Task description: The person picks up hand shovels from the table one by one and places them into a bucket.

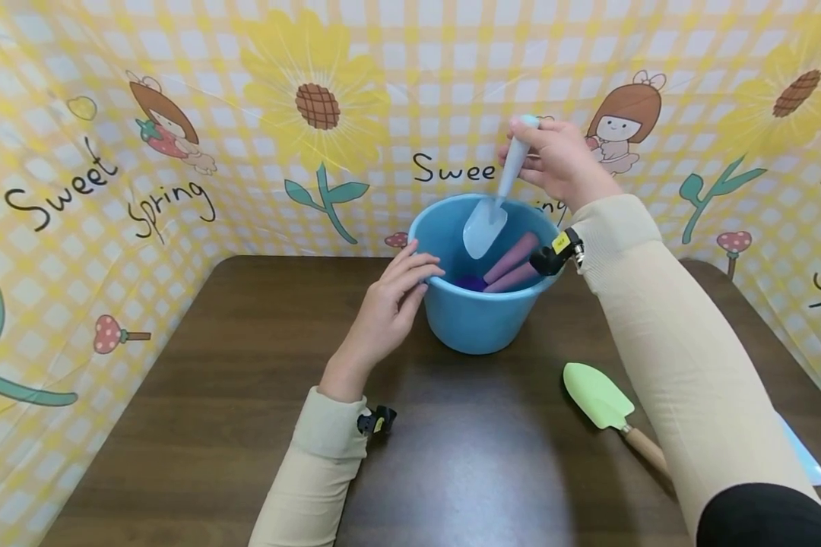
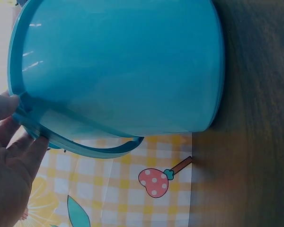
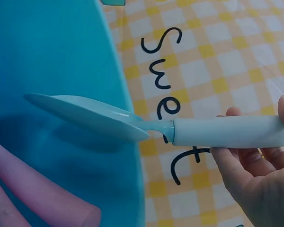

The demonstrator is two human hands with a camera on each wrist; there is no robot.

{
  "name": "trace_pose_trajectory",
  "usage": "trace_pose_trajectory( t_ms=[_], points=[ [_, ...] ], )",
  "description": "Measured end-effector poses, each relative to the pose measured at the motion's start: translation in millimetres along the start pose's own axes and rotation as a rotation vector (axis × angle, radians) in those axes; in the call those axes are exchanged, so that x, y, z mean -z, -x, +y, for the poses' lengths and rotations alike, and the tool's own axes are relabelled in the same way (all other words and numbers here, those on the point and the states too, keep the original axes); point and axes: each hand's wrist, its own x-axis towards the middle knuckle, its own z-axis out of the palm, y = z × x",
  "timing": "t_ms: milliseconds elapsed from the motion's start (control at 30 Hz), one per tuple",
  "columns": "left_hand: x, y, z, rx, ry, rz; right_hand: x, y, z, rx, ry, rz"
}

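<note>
The right hand (image 1: 562,161) pinches the handle of a light blue trowel (image 1: 508,179) between thumb and fingers, the grip closed on it and the blade hanging down inside the mouth of a blue bucket (image 1: 475,323). The left hand (image 1: 388,308) holds the bucket's rim loosely, fingers laid over the lip. The bucket stands upright on a dark wooden table (image 1: 212,380), and in it lean two pink handles (image 1: 513,258) beside something purple (image 1: 472,283) at the bottom; in the left wrist view its own carrying handle hangs down the side.

Behind, the yellow checked cloth (image 1: 417,91) carries black hand-drawn lettering: "Sweet" (image 1: 61,186) and "Spring" (image 1: 171,213) on the left, "Swee" near the right hand, and a cut-off "S" and "Sp" at the far right. The right wrist view shows "Sweet" in full, turned sideways. A yellow label (image 1: 560,242) sits on the black device at the right wrist, its print too small to read. On the table, a green trowel (image 1: 605,403) with a wooden handle lies near the right sleeve (image 1: 677,334), which partly hides a pale blue object (image 1: 800,452)
</note>
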Motion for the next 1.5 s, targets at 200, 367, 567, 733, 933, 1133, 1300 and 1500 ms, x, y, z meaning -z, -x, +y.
trace_pose_trajectory(
  t_ms=[200, 367, 567, 733, 933, 1133, 1300, 1500],
  points=[
    [0.4, 1.9, -1.5, -0.001, -0.009, 0.005, -9, -7.8, 12, -0.019, 0.117, -0.014],
    [-1.1, 3.0, -2.4, -0.001, -0.004, 0.005, -14, -14.4, 21, -0.057, 0.269, -0.044],
    [-4.8, 4.5, -2.6, -0.001, 0.003, 0.004, -11, -20.2, 29, -0.059, 0.498, -0.142],
    [-5.4, 3.4, -3.3, -0.006, 0.001, 0.006, -11, -23.4, 32, -0.062, 0.571, -0.216],
    [-3.2, 1.7, -2.8, -0.011, -0.010, 0.011, -15, -25.0, 33, -0.106, 0.709, -0.268],
    [-2.1, 0.7, -2.3, -0.016, -0.018, 0.019, -15, -25.3, 36, -0.159, 0.762, -0.262],
    [-1.1, -0.3, -3.0, -0.019, -0.019, 0.019, -16, -29.9, 38, -0.193, 0.798, -0.242],
    [-1.1, -0.8, -3.1, -0.013, -0.019, 0.011, -17, -32.2, 41, -0.228, 0.899, -0.251]
  ],
)
